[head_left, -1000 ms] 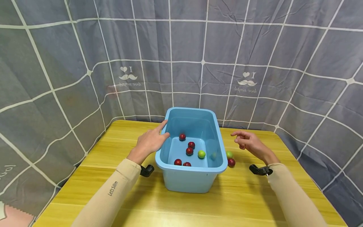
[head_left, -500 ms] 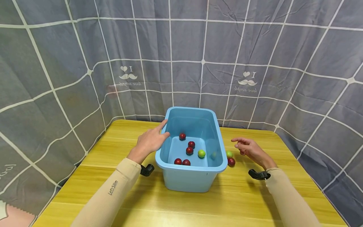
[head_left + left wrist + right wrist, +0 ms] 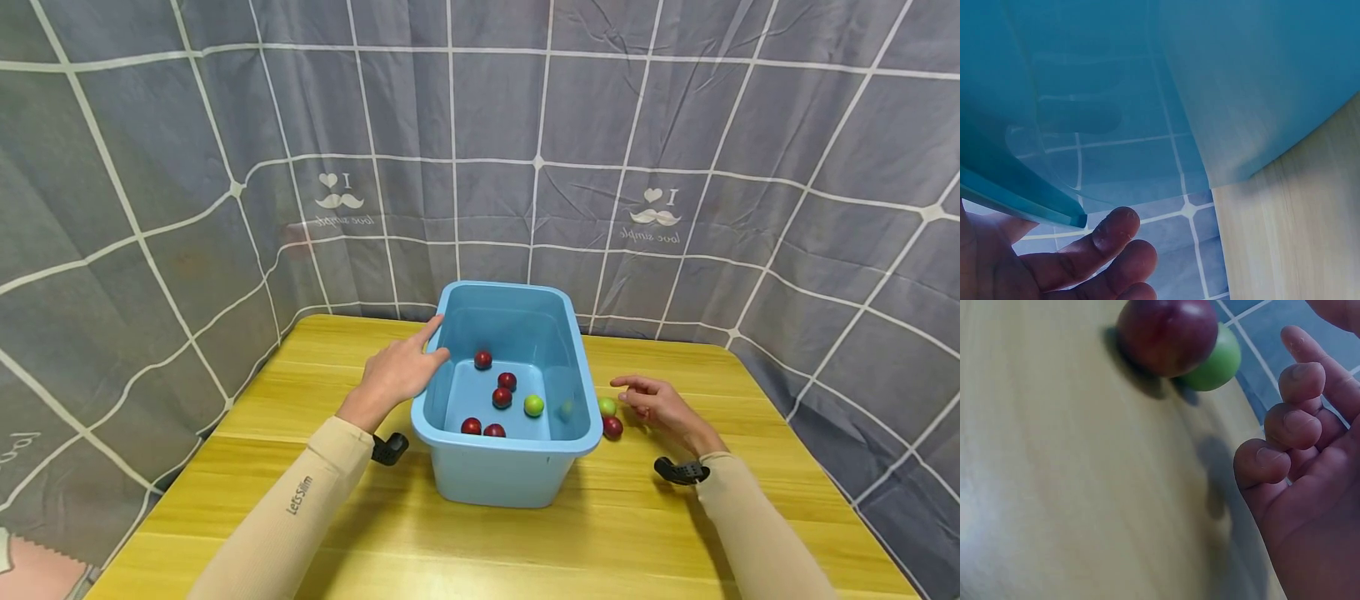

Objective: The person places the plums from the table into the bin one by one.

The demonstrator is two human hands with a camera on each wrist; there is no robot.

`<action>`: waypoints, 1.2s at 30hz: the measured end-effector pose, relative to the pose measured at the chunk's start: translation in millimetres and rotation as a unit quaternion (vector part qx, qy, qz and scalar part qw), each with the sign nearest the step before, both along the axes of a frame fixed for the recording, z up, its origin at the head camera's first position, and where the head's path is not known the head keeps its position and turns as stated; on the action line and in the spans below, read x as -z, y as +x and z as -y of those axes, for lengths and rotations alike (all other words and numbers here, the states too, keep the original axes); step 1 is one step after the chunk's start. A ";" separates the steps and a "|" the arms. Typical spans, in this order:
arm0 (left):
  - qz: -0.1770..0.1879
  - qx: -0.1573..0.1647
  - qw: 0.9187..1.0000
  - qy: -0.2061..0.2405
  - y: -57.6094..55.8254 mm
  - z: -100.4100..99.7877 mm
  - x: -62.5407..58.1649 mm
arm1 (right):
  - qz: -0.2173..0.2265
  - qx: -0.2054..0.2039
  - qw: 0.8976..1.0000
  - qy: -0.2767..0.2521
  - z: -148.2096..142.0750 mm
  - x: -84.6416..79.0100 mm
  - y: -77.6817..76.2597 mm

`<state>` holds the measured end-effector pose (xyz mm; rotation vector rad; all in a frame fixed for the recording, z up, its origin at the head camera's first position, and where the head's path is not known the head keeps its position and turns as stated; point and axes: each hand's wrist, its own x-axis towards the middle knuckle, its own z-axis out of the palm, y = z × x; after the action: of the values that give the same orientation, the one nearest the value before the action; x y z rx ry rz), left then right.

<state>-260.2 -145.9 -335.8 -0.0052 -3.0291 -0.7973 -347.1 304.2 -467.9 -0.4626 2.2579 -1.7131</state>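
On the table stands a blue plastic tub (image 3: 510,287). My left hand (image 3: 393,375) holds its left rim, thumb over the edge and index finger lying along it; the left wrist view shows curled fingers (image 3: 1116,234) below the rim (image 3: 1022,200). Inside lie several dark red plums (image 3: 502,397) and one round green fruit (image 3: 533,406). Right of the tub, another dark red plum (image 3: 612,427) sits against a second green fruit (image 3: 607,407). My right hand (image 3: 663,408) hovers beside this pair, fingers loosely bent around nothing. In the right wrist view the plum (image 3: 1166,334) partly hides the green fruit (image 3: 1216,365).
The wooden table (image 3: 315,492) reaches out on both sides of the tub. Behind it and at both sides hangs a grey curtain (image 3: 495,125) with white grid lines. Each wrist wears a black band (image 3: 681,471).
My right hand has come down and slightly left, closer to the green fruit and plum beside the tub. The left hand keeps its place on the rim.
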 end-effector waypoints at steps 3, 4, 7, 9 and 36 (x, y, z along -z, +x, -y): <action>-0.001 0.001 1.000 0.000 -0.1 -0.3 0.1 | -0.005 -0.008 1.000 -0.006 0.6 3.8 0.1; -0.002 0.001 1.000 -0.001 -0.2 -0.3 0.1 | -0.004 -0.008 1.000 -0.007 1.1 4.7 0.4; 0.000 0.001 1.000 -0.001 -0.7 -0.5 0.3 | 0.003 0.000 1.000 -0.007 2.1 7.2 1.0; 0.001 0.001 1.000 0.001 -1.0 -0.6 0.4 | 0.010 0.016 1.000 0.000 2.8 8.8 1.2; 0.003 0.000 1.000 0.005 0.9 0.3 -0.8 | 0.011 0.074 0.992 0.103 14.6 12.2 0.6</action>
<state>-259.3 -146.2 -334.9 -0.0035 -3.0313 -0.8133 -346.5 289.6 -480.1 -0.2357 2.4735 -1.5188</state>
